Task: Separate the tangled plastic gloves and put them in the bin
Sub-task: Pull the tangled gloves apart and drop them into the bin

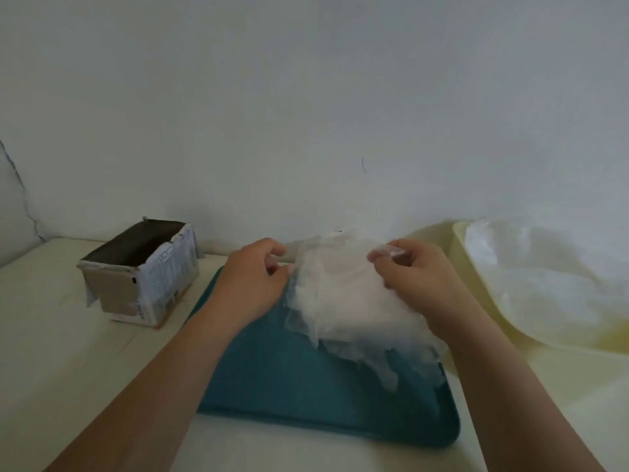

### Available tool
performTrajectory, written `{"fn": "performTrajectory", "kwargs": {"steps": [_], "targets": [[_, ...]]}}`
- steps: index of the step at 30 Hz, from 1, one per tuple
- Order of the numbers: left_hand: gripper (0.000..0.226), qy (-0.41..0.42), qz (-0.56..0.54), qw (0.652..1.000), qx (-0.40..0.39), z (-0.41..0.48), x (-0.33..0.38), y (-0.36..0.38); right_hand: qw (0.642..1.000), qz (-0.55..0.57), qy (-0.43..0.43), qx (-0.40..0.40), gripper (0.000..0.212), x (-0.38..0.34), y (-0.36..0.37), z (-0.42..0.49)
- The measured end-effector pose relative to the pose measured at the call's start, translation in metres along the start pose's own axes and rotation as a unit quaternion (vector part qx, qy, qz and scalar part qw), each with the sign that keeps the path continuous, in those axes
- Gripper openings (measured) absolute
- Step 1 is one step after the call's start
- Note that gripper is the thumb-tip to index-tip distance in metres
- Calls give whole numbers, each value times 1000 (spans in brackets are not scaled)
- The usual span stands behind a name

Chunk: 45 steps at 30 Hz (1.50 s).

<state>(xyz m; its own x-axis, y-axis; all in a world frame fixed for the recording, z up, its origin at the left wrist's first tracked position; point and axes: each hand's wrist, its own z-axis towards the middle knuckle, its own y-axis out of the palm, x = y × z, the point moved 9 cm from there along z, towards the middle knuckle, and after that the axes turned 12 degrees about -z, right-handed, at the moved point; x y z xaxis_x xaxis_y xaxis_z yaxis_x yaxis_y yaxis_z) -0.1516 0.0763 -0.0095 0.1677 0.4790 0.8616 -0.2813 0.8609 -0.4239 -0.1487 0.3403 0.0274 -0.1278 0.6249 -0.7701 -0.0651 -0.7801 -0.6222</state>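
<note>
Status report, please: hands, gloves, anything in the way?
Left hand and right hand both pinch glove clump above teal tray. Cream bin at right. No obstruction seen.

The only print stands on the cardboard box (163, 277) at the left. Its white side panel shows rows of small dark text, a square code-like block near the top, and letters running down the near corner. All of it is too blurred to read.
</note>
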Motion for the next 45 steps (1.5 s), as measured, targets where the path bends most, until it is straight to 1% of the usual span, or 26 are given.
{"fn": "performTrajectory", "kwargs": {"steps": [2,3,4,6,7,9,10,11,12,14,15,18,20,22,23,24,26,28,29,31,34,36,39,41,43,45], "targets": [[18,-29,44,999,-12,-3,-8,9,1000,12,-17,-4,38,-5,5,-1],[21,-38,37,999,-14,-5,-9,14,1000,15,-26,3,42,-7,5,-2],[28,-41,2,999,-7,-7,-8,17,999,18,-35,13,42,-10,5,-3],[44,-61,-129,990,-11,-12,3,24,998,35,-36,26,37,-12,6,-4],[50,-85,-206,974,-46,-16,11,32,998,46,-31,30,35,-13,7,-4],[66,-134,-341,918,-149,-26,26,55,997,57,-29,39,37,-14,8,-5],[71,-148,-382,894,-180,-31,30,63,997,57,-27,49,39,-13,7,-5],[67,-154,-400,882,-195,-35,31,67,997,54,-23,58,40,-11,7,-4],[53,-150,-391,887,-194,-36,29,66,996,49,-15,72,41,-7,5,-4],[21,-133,-348,911,-174,-33,21,59,993,54,7,103,41,1,-1,-2],[12,-133,-340,917,-161,-30,14,54,991,60,21,119,39,5,-4,-1],[8,-144,-324,926,-127,-19,-5,38,976,87,36,196,20,8,-22,-6],[6,-146,-277,945,-96,-14,-21,27,967,103,26,231,30,7,-29,-10],[8,-121,-175,977,-32,-9,-33,13,962,118,21,245,31,4,-35,-12],[7,-104,-121,987,3,-6,-36,9,966,118,17,231,26,1,-35,-12],[4,-96,-93,991,23,-6,-37,8,975,111,13,194,21,-4,-32,-10],[26,-120,-99,988,4,-8,-42,20,994,88,-17,61,16,-14,-17,-6],[39,-148,-130,980,-32,-11,-45,36,993,51,-59,-89,17,-21,6,-11],[37,-148,-138,978,-42,-12,-45,39,986,21,-71,-146,18,-21,17,-15],[26,-141,-159,976,-48,-13,-42,43,974,-48,-80,-208,20,-16,30,-18],[15,-138,-196,970,-47,-15,-38,40,964,-102,-79,-232,19,-11,38,-18],[5,-123,-183,975,-23,-13,-32,28,965,-125,-86,-215,19,-8,36,-16],[14,-72,-180,981,25,-8,-15,6,964,-170,-100,-180,19,-7,34,-10],[21,-45,-179,983,10,-4,-4,-2,963,-186,-113,-157,19,-11,32,-8],[28,-16,-103,994,-30,-3,8,-4,966,-177,-124,-143,20,-15,30,-8],[32,28,10,999,-42,-3,19,-9,963,-184,-138,-140,21,-17,30,-8]]}}
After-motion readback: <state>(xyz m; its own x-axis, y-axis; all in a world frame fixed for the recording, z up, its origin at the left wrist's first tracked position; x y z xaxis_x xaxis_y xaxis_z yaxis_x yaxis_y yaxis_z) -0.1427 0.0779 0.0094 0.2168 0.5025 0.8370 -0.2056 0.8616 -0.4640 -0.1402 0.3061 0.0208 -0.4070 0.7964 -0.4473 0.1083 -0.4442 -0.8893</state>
